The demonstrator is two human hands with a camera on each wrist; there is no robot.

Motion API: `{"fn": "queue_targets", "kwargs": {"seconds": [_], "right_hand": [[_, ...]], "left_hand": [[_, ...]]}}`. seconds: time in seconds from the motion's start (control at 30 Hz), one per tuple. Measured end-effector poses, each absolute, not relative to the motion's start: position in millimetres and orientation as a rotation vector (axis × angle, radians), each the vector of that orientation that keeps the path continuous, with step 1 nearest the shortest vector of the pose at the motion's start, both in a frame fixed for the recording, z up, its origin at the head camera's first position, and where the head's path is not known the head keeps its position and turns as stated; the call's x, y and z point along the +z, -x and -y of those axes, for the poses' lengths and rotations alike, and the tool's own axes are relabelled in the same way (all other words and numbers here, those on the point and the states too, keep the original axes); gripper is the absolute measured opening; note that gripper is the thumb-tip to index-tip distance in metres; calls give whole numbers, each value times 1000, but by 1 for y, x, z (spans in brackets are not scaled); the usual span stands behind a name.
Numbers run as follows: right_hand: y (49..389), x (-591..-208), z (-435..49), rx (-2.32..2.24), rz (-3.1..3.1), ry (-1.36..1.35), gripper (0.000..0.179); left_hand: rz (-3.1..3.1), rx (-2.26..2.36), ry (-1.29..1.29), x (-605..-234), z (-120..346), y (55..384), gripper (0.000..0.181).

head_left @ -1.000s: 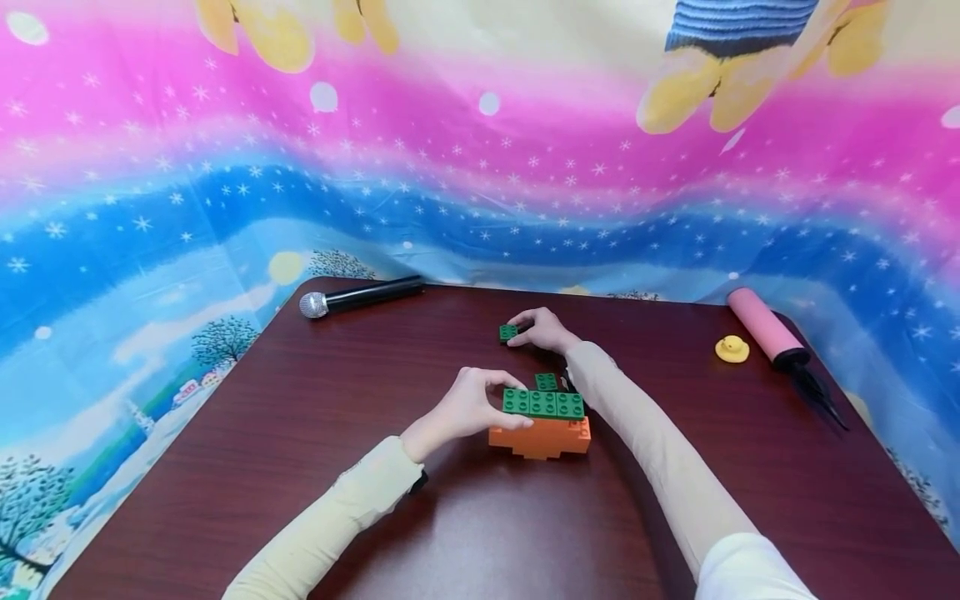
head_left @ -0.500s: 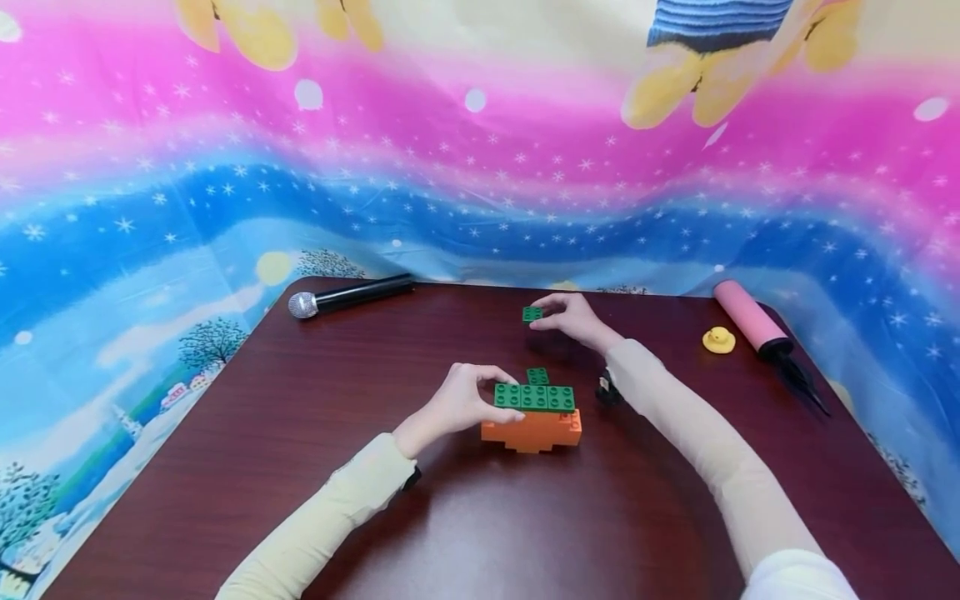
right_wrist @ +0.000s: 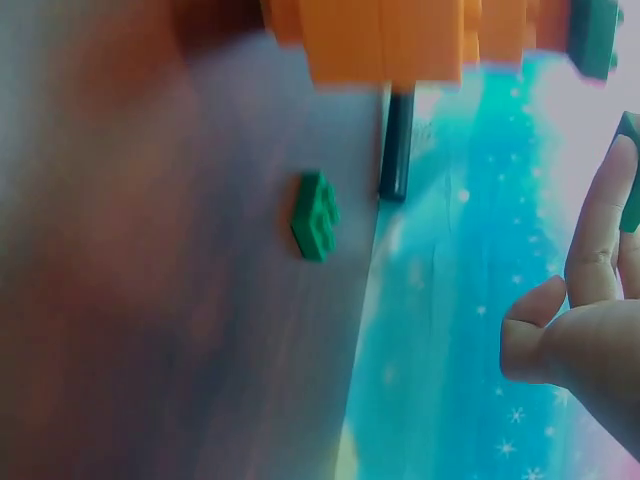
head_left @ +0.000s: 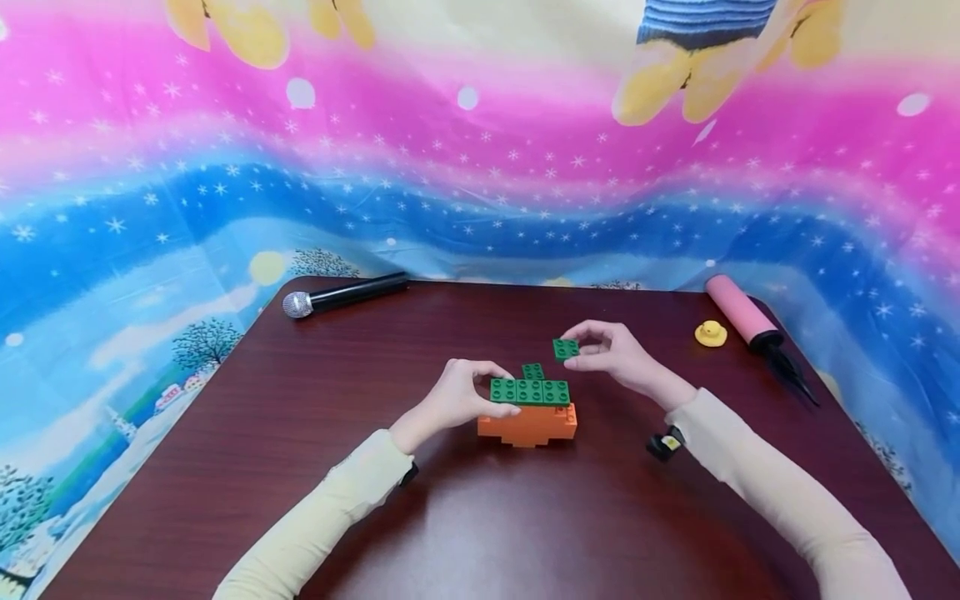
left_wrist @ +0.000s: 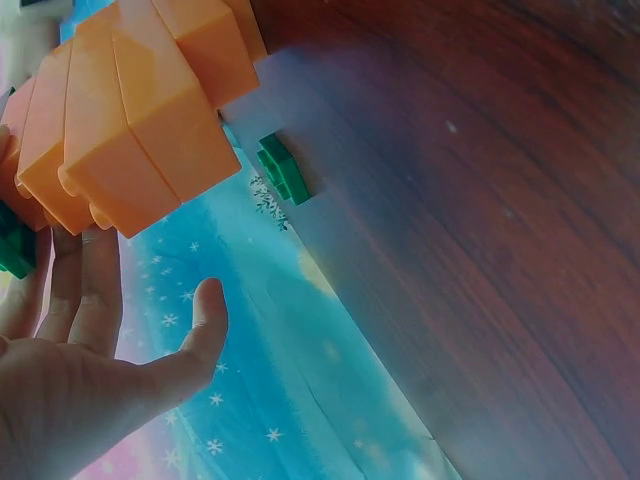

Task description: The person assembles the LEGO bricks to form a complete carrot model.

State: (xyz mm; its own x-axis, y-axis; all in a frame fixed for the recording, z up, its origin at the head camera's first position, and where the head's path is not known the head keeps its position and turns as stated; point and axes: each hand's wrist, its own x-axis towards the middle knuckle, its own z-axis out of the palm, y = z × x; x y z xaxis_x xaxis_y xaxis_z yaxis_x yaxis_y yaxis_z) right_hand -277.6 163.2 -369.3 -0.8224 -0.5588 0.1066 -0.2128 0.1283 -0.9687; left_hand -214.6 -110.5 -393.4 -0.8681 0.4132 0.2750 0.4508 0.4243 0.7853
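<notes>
A stepped build of orange toy bricks, topped by a row of green toy bricks, stands in the middle of the head view. My left hand grips its left end, thumb in front and fingers behind. In the left wrist view, fingers reach the orange underside. Right of the build, my right hand pinches a small green toy brick above the table. Only part of that brick shows at the right wrist view's edge. Another green toy brick lies on the table behind the build.
A microphone lies at the back left of the dark wooden table. A yellow rubber duck and a pink hand pump are at the back right. A patterned cloth hangs along the table's far edge.
My right hand, holding the small green toy brick, has moved right and then back toward me. My left hand keeps its grip on the build. The whole head view has shifted slightly.
</notes>
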Motion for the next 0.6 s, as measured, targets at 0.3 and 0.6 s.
{"fn": "queue_targets", "kwargs": {"seconds": [0.3,0.6], "right_hand": [[238,-378,-174,-1840,-1924,820,24],[231,-381,-170,-1822,-1961,781,26]], "left_hand": [[2644,-1472,771,-392,109,214,34],[2662,-1462,760,-392,109,214,34]]}}
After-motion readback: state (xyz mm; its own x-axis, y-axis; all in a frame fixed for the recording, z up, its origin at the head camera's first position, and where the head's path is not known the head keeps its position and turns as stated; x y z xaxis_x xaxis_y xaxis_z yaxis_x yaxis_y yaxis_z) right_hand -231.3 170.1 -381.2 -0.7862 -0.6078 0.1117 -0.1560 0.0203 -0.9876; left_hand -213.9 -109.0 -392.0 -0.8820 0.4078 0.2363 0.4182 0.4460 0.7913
